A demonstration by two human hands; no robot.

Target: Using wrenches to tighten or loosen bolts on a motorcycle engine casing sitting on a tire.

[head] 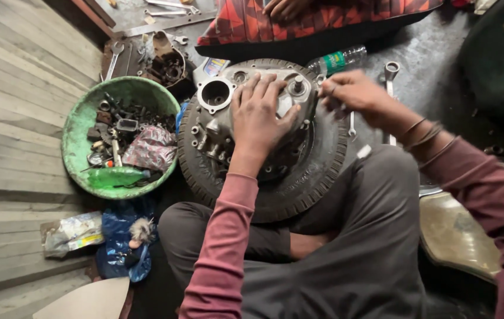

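A grey metal engine casing lies on a small black tyre resting between my crossed legs. My left hand lies flat on top of the casing, fingers spread across it. My right hand hovers at the casing's right edge with its fingers pinched together; whether a small part sits between them is unclear. A round opening shows at the casing's upper left.
A green bowl of greasy bolts and parts sits left of the tyre. A plastic bottle and a spanner lie beyond it. Another person in a red patterned garment sits opposite. Blue plastic bag lower left.
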